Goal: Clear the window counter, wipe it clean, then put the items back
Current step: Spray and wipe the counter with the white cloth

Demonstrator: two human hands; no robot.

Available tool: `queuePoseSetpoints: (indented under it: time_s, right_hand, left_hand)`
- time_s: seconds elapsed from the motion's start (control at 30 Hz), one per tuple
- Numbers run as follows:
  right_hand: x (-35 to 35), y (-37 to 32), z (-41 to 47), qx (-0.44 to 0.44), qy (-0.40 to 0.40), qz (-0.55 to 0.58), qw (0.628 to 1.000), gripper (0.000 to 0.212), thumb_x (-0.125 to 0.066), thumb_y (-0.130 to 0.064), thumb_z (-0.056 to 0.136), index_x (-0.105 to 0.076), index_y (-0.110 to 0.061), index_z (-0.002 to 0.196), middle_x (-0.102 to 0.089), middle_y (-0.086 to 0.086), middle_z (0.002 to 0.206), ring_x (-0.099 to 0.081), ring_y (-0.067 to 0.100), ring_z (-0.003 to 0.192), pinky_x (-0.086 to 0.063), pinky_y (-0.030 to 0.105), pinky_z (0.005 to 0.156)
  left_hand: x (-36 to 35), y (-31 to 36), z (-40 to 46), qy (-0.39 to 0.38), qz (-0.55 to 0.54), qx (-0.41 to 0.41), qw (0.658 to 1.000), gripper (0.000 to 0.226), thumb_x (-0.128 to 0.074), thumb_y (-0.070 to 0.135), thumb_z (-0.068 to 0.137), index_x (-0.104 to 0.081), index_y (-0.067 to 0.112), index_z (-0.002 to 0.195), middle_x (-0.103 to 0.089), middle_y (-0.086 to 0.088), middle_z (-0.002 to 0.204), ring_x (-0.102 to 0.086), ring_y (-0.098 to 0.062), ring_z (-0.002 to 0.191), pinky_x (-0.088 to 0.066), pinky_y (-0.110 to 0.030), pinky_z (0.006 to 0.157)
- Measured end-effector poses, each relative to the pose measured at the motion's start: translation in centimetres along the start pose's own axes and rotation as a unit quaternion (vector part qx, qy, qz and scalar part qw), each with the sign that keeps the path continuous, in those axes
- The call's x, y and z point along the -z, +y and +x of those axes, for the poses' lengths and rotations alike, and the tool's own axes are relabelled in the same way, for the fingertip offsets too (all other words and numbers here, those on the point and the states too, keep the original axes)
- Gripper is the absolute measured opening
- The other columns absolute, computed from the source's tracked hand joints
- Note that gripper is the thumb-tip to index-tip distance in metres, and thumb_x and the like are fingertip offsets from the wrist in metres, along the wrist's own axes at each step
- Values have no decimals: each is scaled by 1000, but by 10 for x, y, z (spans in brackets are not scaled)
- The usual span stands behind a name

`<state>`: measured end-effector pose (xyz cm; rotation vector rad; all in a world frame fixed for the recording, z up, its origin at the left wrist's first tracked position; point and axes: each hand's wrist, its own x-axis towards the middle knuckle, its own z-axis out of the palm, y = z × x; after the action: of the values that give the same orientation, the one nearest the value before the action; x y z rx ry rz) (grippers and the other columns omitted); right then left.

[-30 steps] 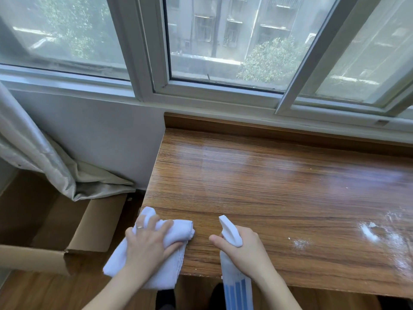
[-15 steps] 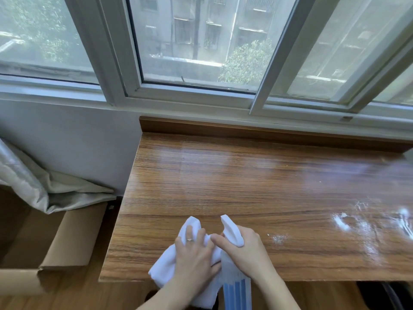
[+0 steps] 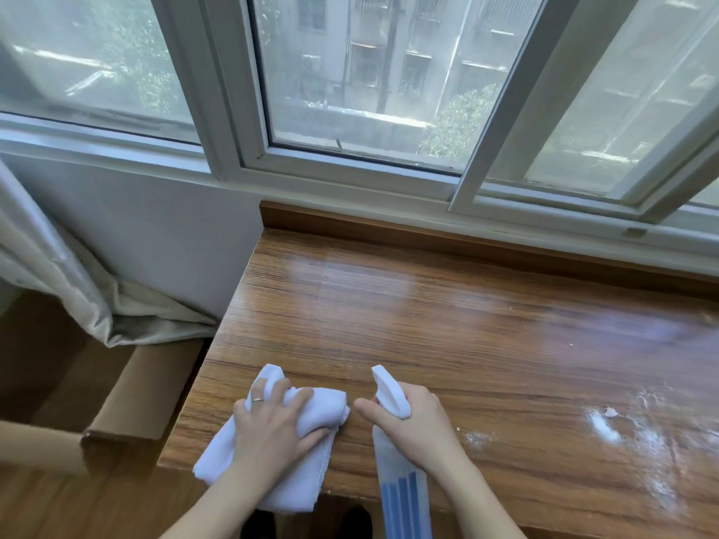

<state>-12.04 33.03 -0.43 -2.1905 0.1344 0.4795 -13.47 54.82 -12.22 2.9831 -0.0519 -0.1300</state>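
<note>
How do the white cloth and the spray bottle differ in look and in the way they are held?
The white cloth is soft, bunched and all white; the spray bottle is rigid, with blue stripes on its body. The left hand presses the cloth down on the wooden counter; the right hand grips the bottle at its neck, nozzle pointing away. The cloth hangs over the counter's front edge; the bottle stands tilted. Both are mostly white.

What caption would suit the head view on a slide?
Left hand presses a white cloth on the wooden counter; right hand holds a spray bottle; white residue remains at right.
</note>
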Motion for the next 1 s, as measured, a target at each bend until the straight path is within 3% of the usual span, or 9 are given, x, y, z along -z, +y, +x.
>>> queuePoseSetpoints:
  time_s: [0.33,0.67,1.0]
  right_hand:
    - [4,-1,8,36,-14,-7,999,50,-72,-58,79,-62,-9,77,-56,-6,64,-46,2,58,-35,24,57]
    - [-8,-3,15,2,-2,20,1000,48,-74,-57,74,-63,-11,74,-57,-6,62,-49,4,58,-39,26,59]
    - [-18,-5,15,-18,6,33,999,56,-72,-62,71,-62,-8,77,-53,-8,64,-47,6,60,-37,26,59]
  left_hand:
    - [5,24,35,-28,30,45,998,68,-42,82,63,-68,28,93,-62,-5,96,-55,-39,100,-38,-43,64]
    - [-12,39,-27,9,-18,-39,999,65,-54,76,56,-63,28,100,-59,-3,104,-49,-36,106,-38,-45,69]
    - [-4,21,9,-15,34,-64,997,65,-43,83,60,-66,34,95,-60,0,97,-57,-34,99,-40,-43,64]
